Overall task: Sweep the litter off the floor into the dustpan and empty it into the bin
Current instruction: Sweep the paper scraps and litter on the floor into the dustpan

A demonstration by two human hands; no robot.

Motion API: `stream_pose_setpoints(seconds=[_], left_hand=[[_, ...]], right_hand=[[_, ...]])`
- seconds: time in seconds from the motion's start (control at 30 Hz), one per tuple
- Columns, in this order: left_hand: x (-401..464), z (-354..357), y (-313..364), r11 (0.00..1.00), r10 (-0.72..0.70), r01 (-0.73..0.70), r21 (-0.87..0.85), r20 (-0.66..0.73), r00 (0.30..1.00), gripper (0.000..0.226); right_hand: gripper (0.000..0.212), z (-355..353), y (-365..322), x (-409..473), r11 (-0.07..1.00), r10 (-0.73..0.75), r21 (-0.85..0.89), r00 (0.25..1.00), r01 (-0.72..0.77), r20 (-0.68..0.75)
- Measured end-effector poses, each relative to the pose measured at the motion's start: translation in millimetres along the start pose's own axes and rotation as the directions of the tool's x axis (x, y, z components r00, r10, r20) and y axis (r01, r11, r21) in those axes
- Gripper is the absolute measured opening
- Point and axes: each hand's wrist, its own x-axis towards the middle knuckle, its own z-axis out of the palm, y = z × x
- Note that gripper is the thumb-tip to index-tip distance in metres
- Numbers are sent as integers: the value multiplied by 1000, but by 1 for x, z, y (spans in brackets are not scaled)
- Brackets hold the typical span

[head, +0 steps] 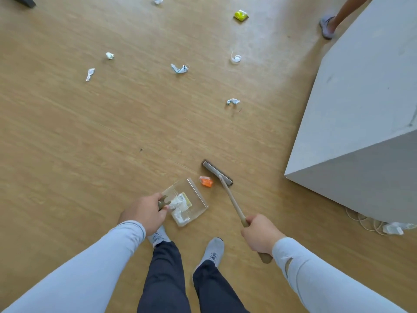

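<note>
Left hand (144, 214) clamped on the handle of the clear dustpan (195, 201), wrappers already inside; right hand (259, 233) clamped on the broom (217, 173), its head just beyond an orange scrap (206, 181) at the dustpan's mouth.

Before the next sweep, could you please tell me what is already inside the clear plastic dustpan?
The clear plastic dustpan holds crumpled white wrappers and a yellowish packet. The left hand covers its handle end.

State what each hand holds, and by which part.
The left hand grips the clear dustpan by its handle; the right hand grips the broom near the handle's top end.
</note>
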Motion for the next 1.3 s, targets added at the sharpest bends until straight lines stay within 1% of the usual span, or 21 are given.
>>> stream_pose_setpoints(seconds=[0.07,0.1,0.17,0.23,0.27,0.33,0.37,0.47,0.53,0.63,0.73,0.87,0.97,1.03,1.1,1.3], left_hand=[[3,-3,-4,1000,-5,5,-13,9,1000,38],[6,-5,-6,1000,-6,6,-19,17,1000,39],[9,-8,-7,1000,-6,6,-19,22,1000,38],[12,-8,-7,1000,-1,1,-15,18,1000,36],[12,-7,-7,1000,3,-3,-12,15,1000,36],[14,-7,-7,1000,5,-5,-11,14,1000,37],[14,-8,-7,1000,5,-5,-13,15,1000,38],[17,-10,-11,1000,11,-11,-18,23,1000,41],[16,-13,-14,999,20,-18,-34,40,999,41],[14,-24,-20,997,31,-27,-69,58,998,41],[22,-56,-25,995,51,-49,-84,25,998,34],[33,-115,-35,988,85,-83,-127,12,996,29],[47,-159,-41,982,122,-122,-148,-9,992,27],[58,-184,-42,979,143,-145,-144,-23,989,22],[71,-202,-39,977,166,-169,-128,-35,986,24],[112,-242,-7,975,207,-212,-63,-78,975,21]], right_hand=[[34,-7,2,-13,998,-13,-59,998,16,66],[37,-18,3,-20,998,-12,-57,994,18,106],[41,-49,9,-33,1000,-7,27,985,2,171],[35,-75,15,-46,994,-3,108,980,-19,200],[31,-82,17,-51,993,-9,117,980,-14,197],[28,-78,15,-56,996,-28,93,984,12,174],[29,-71,12,-56,996,-31,83,987,18,156],[41,-46,-3,-42,996,-20,91,996,12,89],[43,-37,-16,-32,988,1,156,998,-10,57],[36,-47,-36,-27,948,34,315,999,-43,37],[28,-72,-57,-35,895,84,438,996,-83,19],[21,-96,-89,-56,871,103,484,995,-84,-11],[11,-103,-114,-64,840,109,539,993,-66,-50],[10,-106,-130,-63,807,122,588,990,-55,-76],[10,-112,-142,-59,775,136,630,986,-44,-99],[19,-153,-163,-36,716,169,698,975,-23,-141]])
